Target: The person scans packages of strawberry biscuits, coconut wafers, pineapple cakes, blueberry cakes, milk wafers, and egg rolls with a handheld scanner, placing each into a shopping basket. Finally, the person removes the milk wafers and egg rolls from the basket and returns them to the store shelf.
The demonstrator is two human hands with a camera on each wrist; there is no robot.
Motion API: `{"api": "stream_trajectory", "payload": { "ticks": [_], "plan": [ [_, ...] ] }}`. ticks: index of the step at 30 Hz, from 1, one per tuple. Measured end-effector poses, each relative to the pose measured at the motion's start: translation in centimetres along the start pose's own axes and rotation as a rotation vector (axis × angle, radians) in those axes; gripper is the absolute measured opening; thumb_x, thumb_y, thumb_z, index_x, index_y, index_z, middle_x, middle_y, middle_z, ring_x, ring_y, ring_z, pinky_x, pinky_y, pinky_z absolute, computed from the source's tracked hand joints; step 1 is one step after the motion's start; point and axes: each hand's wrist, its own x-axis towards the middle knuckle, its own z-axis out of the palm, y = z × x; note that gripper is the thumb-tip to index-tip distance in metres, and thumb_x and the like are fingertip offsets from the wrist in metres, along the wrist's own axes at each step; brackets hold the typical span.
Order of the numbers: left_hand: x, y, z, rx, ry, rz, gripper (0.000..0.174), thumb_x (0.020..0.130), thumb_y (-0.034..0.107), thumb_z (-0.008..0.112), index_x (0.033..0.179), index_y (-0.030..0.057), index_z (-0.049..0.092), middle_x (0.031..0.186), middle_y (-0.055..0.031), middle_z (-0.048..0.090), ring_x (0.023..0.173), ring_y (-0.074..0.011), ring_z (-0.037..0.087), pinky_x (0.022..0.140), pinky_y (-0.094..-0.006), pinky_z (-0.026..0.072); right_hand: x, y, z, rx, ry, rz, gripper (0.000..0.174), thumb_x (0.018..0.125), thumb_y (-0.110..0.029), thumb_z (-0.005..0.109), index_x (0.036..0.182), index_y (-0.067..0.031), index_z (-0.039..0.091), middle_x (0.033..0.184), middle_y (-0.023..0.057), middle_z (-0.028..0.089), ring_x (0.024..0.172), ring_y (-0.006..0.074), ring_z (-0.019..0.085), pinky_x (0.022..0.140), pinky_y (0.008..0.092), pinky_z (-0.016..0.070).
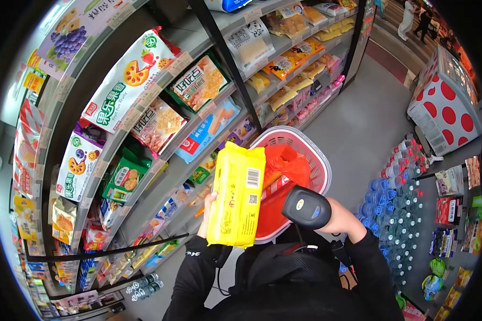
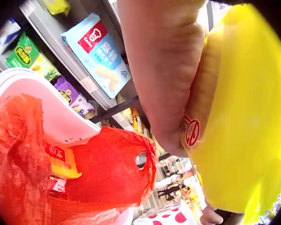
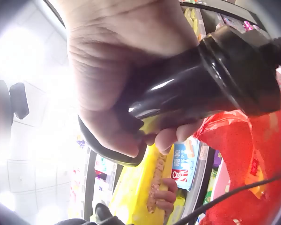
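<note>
A large yellow snack package [image 1: 235, 195] is gripped at its left side by my left hand [image 1: 205, 214], with a barcode and a square code facing up. In the left wrist view the thumb side of the left hand [image 2: 166, 70] lies against the yellow package [image 2: 246, 117]. My right hand [image 3: 117, 70] wraps its fingers round the handle of a black barcode scanner [image 3: 178, 86]. In the head view the scanner head [image 1: 306, 207] points toward the package, a short gap apart; the right hand [image 1: 340, 216] shows behind it.
Below the hands stands a white and pink basket [image 1: 322, 160] lined with a red plastic bag [image 1: 294, 163], with packaged goods inside. Shelves of snack packs [image 1: 198, 80] rise on the left. Bottled water packs [image 1: 391, 208] and a red-dotted box [image 1: 447, 107] stand on the right.
</note>
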Motion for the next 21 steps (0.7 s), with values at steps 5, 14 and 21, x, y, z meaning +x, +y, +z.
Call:
{"api": "stream_trajectory", "payload": {
  "ticks": [5,14,21],
  "plan": [
    [-0.5,-0.7,-0.4,-0.034,0.069,-0.223,0.05,0.07,0.034,0.057,0.109,0.0036,0.05,0.101,-0.0121,0.058,0.087,-0.0245,0.057,0.074,-0.0318,0.0448,1.2,-1.3,-0.1,-0.083,-0.106,-0.045,0.04,0.059,-0.011,0.066,0.094,0.0006,0.051,0.088,0.0154,0.058,0.082,0.0268,0.057,0.075,0.0324,0.0431],
    [-0.8,-2.3,-1.6,-0.08,0.086,-0.169,0.044,0.073,0.029,0.058,0.108,0.0036,0.051,0.101,-0.011,0.058,0.086,-0.0223,0.057,0.076,-0.0305,0.0446,2.2,-1.6,0.2,-0.147,-0.165,-0.032,0.04,0.058,-0.012,0.066,0.094,0.0001,0.051,0.088,0.0157,0.058,0.083,0.0276,0.057,0.074,0.0323,0.0432],
    [-3.5,-2.0,-2.3,-0.2,0.09,-0.189,0.044,0.074,0.03,0.057,0.11,0.0045,0.049,0.102,-0.0114,0.057,0.087,-0.0223,0.057,0.077,-0.0304,0.0443,3.4,-1.7,1.9,-0.146,-0.204,-0.022,0.043,0.057,-0.011,0.067,0.095,-0.0006,0.052,0.088,0.0154,0.059,0.083,0.0275,0.057,0.072,0.0327,0.0435]
  ]
}}
